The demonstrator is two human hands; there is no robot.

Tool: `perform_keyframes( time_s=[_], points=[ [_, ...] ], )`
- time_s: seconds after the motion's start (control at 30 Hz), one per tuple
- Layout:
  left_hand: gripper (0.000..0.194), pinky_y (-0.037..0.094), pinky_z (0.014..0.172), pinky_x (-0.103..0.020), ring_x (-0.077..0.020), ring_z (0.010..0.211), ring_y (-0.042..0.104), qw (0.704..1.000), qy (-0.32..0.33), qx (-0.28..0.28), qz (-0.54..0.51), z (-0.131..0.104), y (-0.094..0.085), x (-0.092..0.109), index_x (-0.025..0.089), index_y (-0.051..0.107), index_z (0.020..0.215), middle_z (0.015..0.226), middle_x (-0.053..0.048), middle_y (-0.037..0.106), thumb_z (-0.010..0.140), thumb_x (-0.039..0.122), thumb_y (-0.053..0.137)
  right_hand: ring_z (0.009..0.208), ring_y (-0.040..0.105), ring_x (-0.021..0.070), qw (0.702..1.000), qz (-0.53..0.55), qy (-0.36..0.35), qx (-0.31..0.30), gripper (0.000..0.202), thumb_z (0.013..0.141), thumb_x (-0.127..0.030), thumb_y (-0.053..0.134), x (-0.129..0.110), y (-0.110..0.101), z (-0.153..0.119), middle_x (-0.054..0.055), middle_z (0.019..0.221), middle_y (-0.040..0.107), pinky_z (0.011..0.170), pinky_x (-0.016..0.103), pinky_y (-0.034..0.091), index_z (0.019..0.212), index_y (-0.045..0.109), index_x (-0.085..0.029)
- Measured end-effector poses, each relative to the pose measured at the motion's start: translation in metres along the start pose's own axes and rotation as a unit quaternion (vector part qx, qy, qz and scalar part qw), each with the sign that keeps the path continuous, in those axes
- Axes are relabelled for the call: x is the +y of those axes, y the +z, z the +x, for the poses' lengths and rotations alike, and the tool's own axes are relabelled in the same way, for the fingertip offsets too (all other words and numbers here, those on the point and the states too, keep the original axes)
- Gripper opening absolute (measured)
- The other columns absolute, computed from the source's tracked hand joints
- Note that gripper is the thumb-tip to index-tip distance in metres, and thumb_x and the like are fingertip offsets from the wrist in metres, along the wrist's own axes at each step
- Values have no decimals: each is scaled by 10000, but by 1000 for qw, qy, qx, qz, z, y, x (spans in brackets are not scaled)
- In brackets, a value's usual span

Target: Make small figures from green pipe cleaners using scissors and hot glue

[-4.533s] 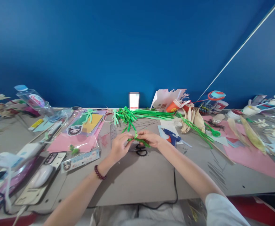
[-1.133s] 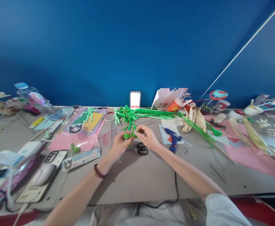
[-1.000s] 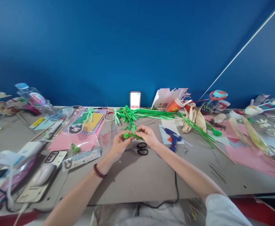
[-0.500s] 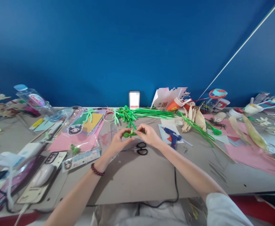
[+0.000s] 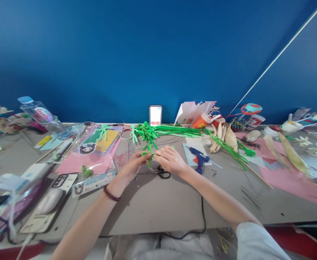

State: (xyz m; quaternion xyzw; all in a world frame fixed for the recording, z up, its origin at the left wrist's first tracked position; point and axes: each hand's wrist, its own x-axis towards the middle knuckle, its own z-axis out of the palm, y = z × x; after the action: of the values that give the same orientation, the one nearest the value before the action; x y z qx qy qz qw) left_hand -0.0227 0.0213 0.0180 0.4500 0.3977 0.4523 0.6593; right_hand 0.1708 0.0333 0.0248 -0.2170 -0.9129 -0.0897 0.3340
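Near the middle of the grey table point(image 5: 158, 202), my left hand point(image 5: 135, 164) pinches a small green pipe-cleaner piece point(image 5: 149, 159) between thumb and fingers. My right hand point(image 5: 170, 160) is closed against the right side of the same piece, its fingers bent over it. Black-handled scissors point(image 5: 164, 174) lie just below my right hand, partly covered by it. Behind both hands is a bundle of green pipe cleaners point(image 5: 146, 131), with long green stems point(image 5: 180, 130) stretching to the right.
A blue glue gun point(image 5: 200, 159) lies right of my hands on white paper. Dried husks point(image 5: 230, 139) and an orange cup point(image 5: 200, 122) are behind it. At the left are a clear bottle point(image 5: 42, 115), pink sheets point(image 5: 74, 159) and a white mouse point(image 5: 50, 201). A blue wall point(image 5: 106, 65) stands behind.
My right hand has turned over and its fingers have folded in, covering more of the scissors. The green piece has turned, with one strand now pointing down between my hands.
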Motion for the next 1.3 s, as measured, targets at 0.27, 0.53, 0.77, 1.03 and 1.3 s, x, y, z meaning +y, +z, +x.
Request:
perform_keyframes(
  time_s=[0.27, 0.53, 0.77, 1.03, 1.3],
  points=[
    [256, 357, 585, -236, -110, 578, 464, 990, 56, 10, 127, -1, 1, 5, 159, 633, 680, 609, 16, 549, 638, 388, 738, 858, 562, 198, 999, 44, 12, 15, 213, 890, -135, 408, 5, 4, -3, 97, 940, 665, 762, 355, 402, 931, 605, -205],
    [174, 418, 708, -277, -185, 731, 544, 935, 195, 74, 286, -8, 10, 10, 198, 662, 750, 737, -31, 635, 677, 355, 684, 755, 609, 182, 933, 253, 250, 61, 145, 844, -245, 535, -6, 2, 9, 65, 789, 678, 717, 313, 465, 782, 657, -197],
    [165, 428, 775, -302, -226, 838, 556, 927, 222, 43, 299, -11, 10, 8, 212, 677, 791, 846, -79, 639, 712, 356, 660, 563, 621, 144, 711, 511, 482, -38, 157, 696, -313, 667, -3, -1, 16, 5, 573, 641, 558, 245, 462, 673, 625, -164],
    [178, 406, 595, -232, -153, 673, 530, 956, 136, 34, 258, -5, 3, 0, 191, 653, 813, 749, -11, 605, 685, 315, 659, 355, 448, 68, 602, 568, 557, -71, 197, 649, -288, 708, -2, -2, 17, -56, 410, 531, 343, 166, 319, 660, 547, -176],
    [261, 429, 602, -248, -128, 606, 534, 986, 82, 30, 139, -2, 2, 4, 164, 632, 894, 614, 19, 565, 708, 340, 676, 365, 486, 75, 647, 543, 531, -72, 160, 726, -301, 646, 1, 1, 13, -40, 520, 578, 356, 175, 362, 776, 548, -184]
  ],
)
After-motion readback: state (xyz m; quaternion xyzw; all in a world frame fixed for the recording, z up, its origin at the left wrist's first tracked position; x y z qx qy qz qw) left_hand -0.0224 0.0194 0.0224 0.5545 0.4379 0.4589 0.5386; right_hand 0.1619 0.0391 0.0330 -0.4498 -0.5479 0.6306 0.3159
